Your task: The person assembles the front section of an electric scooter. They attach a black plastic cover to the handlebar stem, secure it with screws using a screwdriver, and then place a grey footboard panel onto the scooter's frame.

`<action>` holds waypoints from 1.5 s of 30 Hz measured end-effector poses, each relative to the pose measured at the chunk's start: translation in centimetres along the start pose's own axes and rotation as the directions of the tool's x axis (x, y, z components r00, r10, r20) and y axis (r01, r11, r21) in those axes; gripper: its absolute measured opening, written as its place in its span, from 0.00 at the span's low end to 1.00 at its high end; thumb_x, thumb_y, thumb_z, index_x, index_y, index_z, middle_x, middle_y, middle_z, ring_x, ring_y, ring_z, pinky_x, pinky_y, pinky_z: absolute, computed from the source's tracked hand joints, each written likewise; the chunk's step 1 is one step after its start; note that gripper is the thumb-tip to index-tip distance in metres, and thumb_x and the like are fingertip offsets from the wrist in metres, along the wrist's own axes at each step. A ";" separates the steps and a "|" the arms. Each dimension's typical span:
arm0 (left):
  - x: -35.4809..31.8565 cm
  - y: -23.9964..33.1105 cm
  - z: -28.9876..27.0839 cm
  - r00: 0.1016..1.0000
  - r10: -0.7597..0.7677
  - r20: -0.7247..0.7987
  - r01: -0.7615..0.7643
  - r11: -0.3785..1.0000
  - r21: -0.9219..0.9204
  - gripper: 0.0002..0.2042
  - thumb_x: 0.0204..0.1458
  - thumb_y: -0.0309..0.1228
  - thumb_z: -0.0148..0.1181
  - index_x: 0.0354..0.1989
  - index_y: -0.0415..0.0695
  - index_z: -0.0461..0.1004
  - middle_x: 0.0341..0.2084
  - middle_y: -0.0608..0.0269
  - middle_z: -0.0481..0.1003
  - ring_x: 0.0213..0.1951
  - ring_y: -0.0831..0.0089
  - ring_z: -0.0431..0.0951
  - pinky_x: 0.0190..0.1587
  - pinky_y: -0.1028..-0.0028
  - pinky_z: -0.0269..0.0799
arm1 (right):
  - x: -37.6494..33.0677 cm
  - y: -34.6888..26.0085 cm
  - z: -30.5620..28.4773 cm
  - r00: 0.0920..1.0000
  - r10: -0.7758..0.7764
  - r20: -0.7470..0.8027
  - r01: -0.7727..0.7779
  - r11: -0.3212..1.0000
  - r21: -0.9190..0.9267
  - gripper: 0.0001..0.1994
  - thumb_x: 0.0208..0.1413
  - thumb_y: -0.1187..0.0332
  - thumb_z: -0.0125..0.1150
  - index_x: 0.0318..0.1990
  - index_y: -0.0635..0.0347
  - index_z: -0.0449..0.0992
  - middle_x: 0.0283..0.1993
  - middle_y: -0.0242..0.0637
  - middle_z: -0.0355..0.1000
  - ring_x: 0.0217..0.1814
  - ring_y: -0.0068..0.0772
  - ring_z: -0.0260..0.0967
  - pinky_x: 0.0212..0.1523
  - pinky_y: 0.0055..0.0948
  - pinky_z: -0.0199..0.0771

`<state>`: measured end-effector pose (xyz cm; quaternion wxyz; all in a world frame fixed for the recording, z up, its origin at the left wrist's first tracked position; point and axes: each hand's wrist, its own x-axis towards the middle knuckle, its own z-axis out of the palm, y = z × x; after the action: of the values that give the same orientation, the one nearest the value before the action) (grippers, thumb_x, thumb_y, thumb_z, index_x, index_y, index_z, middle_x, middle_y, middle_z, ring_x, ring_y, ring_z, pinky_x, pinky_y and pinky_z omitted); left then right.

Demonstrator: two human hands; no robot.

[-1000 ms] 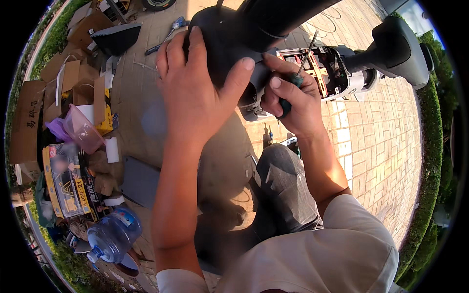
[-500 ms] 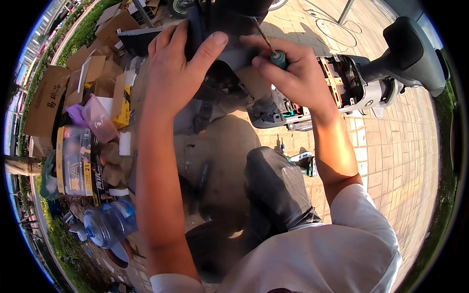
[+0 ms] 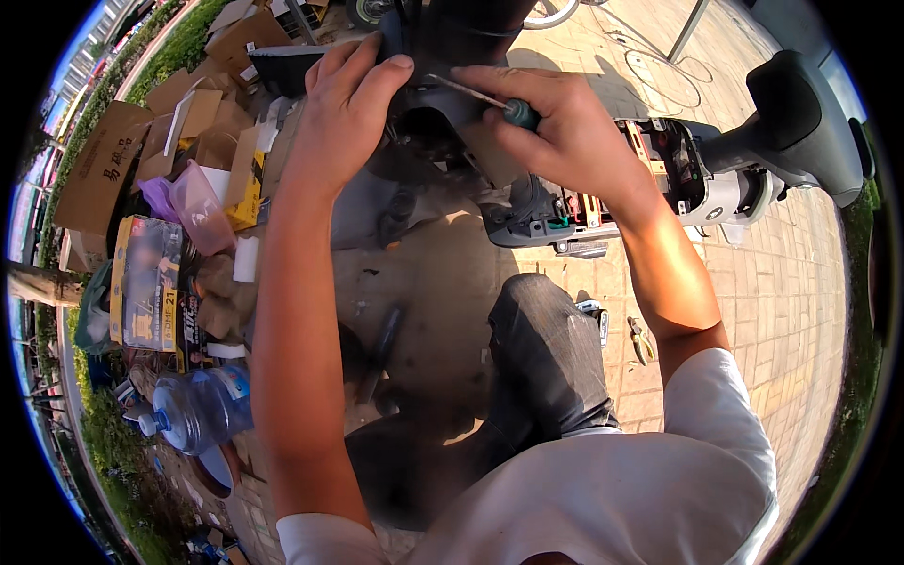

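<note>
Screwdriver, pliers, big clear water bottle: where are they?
Screwdriver (image 3: 521, 115): head view, on its green handle.
Pliers (image 3: 641, 340): head view, about mid-length.
Water bottle (image 3: 200, 411): head view, on its bluish side.

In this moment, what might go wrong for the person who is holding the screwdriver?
The screwdriver in the right hand points toward the left hand, so a slip might hurt it. The pliers lie on the paving not far from the bent knee; they could perhaps be knocked or stepped on. The grey vehicle body is open, with inner parts exposed, so something small, if dropped, might fall inside.
</note>
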<state>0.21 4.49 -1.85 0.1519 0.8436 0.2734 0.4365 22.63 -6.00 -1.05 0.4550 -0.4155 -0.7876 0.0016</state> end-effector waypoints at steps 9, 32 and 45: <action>0.4 1.2 -0.6 0.968 -0.243 0.068 0.247 0.967 -0.058 0.31 0.54 0.52 0.62 0.63 0.46 0.71 0.63 0.52 0.66 0.66 0.51 0.61 0.67 0.61 0.57 | 1.6 0.5 -0.2 0.994 0.010 0.106 -0.016 0.998 0.061 0.22 0.49 0.72 0.62 0.54 0.58 0.80 0.34 0.51 0.78 0.31 0.48 0.76 0.36 0.36 0.76; 0.7 2.8 0.8 0.949 -0.315 -0.031 0.316 0.936 0.155 0.38 0.50 0.56 0.62 0.64 0.40 0.68 0.63 0.48 0.65 0.67 0.53 0.58 0.67 0.58 0.58 | -1.4 -2.7 -2.1 0.877 0.429 -0.219 -0.273 0.817 0.507 0.12 0.66 0.64 0.58 0.40 0.67 0.74 0.30 0.27 0.69 0.33 0.13 0.64 0.30 0.17 0.65; 0.7 3.3 0.7 0.962 -0.264 -0.064 0.268 0.960 0.083 0.39 0.44 0.56 0.65 0.66 0.54 0.68 0.59 0.52 0.68 0.66 0.51 0.60 0.63 0.50 0.61 | 8.0 -6.9 -5.3 0.969 0.246 -0.005 -0.246 0.967 0.062 0.14 0.66 0.64 0.60 0.51 0.66 0.69 0.43 0.40 0.76 0.38 0.22 0.74 0.40 0.21 0.77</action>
<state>2.19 2.28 -0.15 0.1634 0.7935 0.4078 0.4211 20.05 -7.27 10.40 0.4686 -0.4959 -0.7268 0.0796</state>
